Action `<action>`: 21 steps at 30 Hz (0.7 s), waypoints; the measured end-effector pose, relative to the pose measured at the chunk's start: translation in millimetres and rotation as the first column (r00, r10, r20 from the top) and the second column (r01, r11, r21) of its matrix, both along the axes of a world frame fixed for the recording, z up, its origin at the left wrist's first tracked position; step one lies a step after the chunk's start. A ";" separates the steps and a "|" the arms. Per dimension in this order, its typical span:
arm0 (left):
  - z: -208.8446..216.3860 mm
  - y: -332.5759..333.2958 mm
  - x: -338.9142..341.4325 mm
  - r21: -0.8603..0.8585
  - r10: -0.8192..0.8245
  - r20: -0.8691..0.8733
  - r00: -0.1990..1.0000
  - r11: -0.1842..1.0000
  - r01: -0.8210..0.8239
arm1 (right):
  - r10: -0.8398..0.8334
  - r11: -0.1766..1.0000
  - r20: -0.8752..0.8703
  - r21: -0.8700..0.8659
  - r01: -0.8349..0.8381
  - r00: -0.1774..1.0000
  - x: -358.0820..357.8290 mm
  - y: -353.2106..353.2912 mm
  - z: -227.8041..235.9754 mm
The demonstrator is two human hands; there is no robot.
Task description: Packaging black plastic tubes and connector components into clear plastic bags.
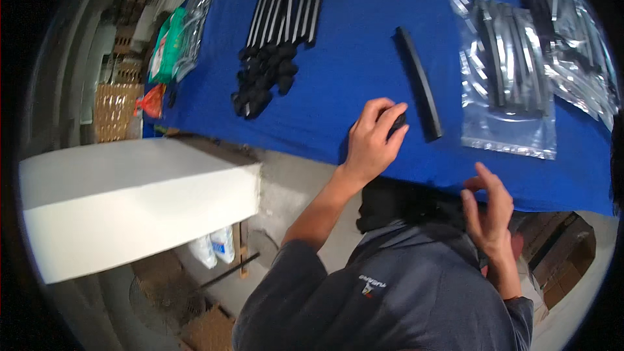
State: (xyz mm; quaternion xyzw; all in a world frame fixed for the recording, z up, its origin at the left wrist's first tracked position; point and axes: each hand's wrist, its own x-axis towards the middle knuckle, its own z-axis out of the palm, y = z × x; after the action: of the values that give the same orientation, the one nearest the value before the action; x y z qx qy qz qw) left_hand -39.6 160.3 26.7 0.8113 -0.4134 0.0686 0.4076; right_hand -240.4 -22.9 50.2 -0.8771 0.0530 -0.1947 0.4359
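My left hand (374, 140) is closed around a small black rounded piece (398, 121) at the front of the blue-covered table (354, 52). Fingers hide most of that piece, so its exact kind does not show. Just right of it lies a single black strip or tube (418, 81), slanting away from me. My right hand (491, 208) hovers by the table's front edge with its fingers apart and nothing in them. Nearest to it is a clear plastic bag (507, 131) of dark strips. Several black rounded pieces (260, 78) are heaped to the left, below a row of black bars (286, 10).
More bagged strips (575, 39) fill the far right corner. A green package (168, 45) and clear plastic wrapping (198, 23) lie at the table's left edge, near an orange bag (152, 101). A large white box (143, 188) stands left of me, beside the table.
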 end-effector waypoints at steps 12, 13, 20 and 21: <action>-17.3 -2.5 9.8 0.108 0.018 -0.008 1.000 0.994 -0.017 | 0.204 0.971 -0.014 0.131 -0.201 0.979 -15.8 13.5 -15.3; -13.8 -7.5 9.7 0.111 0.029 -0.035 0.999 0.994 -0.025 | 0.238 0.966 -0.037 0.115 -0.232 0.971 -17.4 16.0 -18.4; -24.1 7.1 16.0 0.026 0.072 -0.175 0.982 0.997 -0.068 | 0.390 0.912 -0.001 0.141 -0.386 0.921 -23.2 42.8 -46.8; -26.8 8.1 18.5 0.014 0.036 -0.170 0.985 0.999 -0.034 | 0.406 0.910 -0.052 0.112 -0.398 0.912 -26.1 44.1 -49.6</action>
State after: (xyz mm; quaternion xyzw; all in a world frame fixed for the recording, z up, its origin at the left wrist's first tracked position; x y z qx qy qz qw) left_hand -21.1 168.3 -0.1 0.8235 -0.3633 0.0042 0.4357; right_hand -266.5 21.2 0.6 -0.8530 -0.1029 -0.0652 0.5074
